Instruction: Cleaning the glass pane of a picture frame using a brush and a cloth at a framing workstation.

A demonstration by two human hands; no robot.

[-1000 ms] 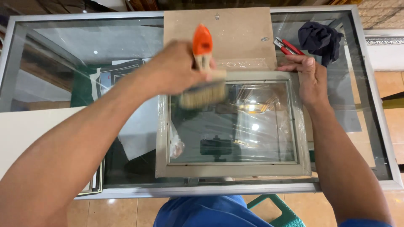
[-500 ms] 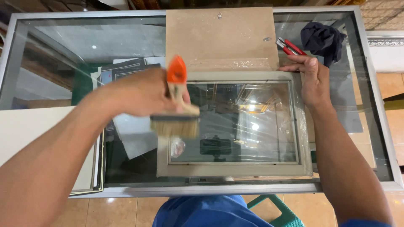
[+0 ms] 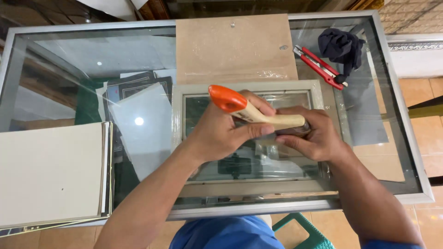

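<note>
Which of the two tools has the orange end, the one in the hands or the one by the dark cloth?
The brush held in both hands has the orange handle tip; the cutter by the cloth is red.

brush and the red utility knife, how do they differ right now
The brush is held in both hands, left hand on the handle and right hand over the bristle end; the red utility knife lies untouched on the glass table. The brush has a pale handle tipped orange; the knife is red. Both lie slanted.
</note>
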